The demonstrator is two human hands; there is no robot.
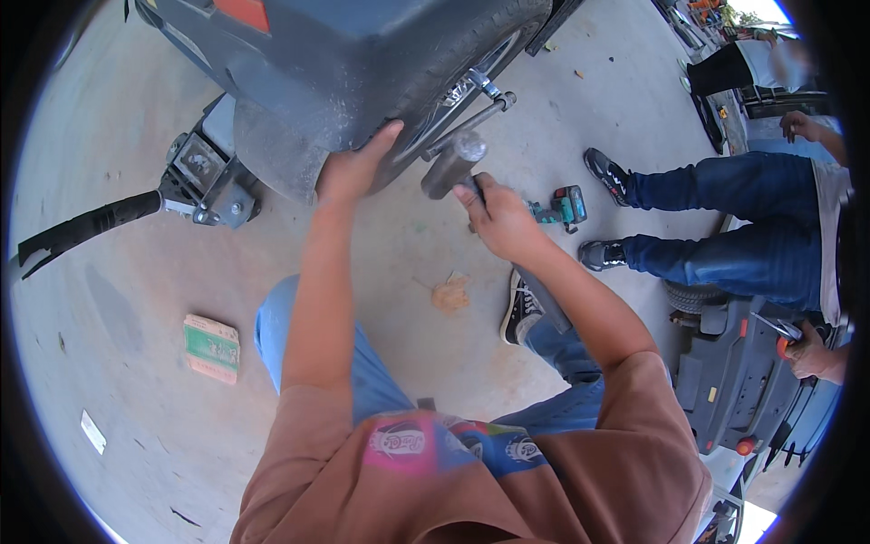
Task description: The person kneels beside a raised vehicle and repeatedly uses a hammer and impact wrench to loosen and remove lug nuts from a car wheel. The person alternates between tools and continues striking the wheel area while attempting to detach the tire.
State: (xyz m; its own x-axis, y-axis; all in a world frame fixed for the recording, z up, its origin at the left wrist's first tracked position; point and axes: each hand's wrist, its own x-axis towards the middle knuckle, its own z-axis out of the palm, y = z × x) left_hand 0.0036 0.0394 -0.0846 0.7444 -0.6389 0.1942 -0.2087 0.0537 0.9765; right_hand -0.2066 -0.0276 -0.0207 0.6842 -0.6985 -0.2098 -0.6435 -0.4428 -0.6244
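Note:
My right hand (pixel 503 218) is closed around the dark handle of a sledgehammer (pixel 453 167), close below its thick cylindrical metal head. The handle slants down to the right under my forearm. My left hand (pixel 355 170) reaches to the lower edge of the dark grey vehicle body (pixel 335 68), against the tyre (pixel 421 113). Its thumb stretches out along the tyre; the other fingers are mostly hidden. Just beyond the hammer head, a metal wrench bar (pixel 471 127) runs from a socket (pixel 485 83) at the wheel.
A floor jack (pixel 204 172) with a black-wrapped handle (pixel 91 227) stands left of the wheel. A teal cordless power tool (pixel 566 208), a green-and-tan carton (pixel 212 348) and a dry leaf (pixel 450 292) lie on the concrete. A person in jeans (pixel 725 227) stands at right, beside another vehicle (pixel 739 381).

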